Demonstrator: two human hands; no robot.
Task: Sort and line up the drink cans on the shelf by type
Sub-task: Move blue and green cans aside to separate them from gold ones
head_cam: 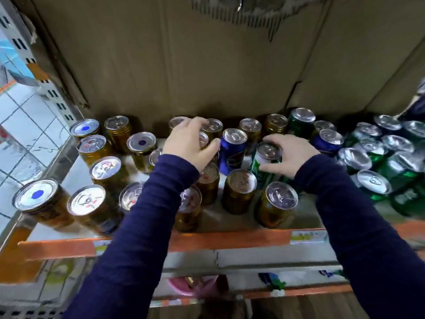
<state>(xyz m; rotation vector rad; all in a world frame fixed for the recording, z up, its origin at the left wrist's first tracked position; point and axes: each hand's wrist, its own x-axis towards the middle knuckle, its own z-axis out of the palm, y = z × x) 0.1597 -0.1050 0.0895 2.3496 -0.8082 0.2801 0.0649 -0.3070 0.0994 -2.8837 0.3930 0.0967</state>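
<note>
Several gold cans (239, 192) stand over the left and middle of the shelf (213, 217). A blue can (232, 150) stands upright in the middle; a second blue can (327, 141) is further right. My left hand (188, 143) curls over a gold can (203, 139) beside the blue one, fingers around its top. My right hand (288, 155) grips a green and white can (264, 164) at its top and side. Green cans (377, 183) crowd the right end, and one more green can (300, 123) stands at the back.
A cardboard sheet (184, 65) forms the back wall. The shelf's orange front strip (207, 240) runs below the cans, with a lower shelf beneath. A perforated metal upright (43, 81) and tiled floor lie to the left.
</note>
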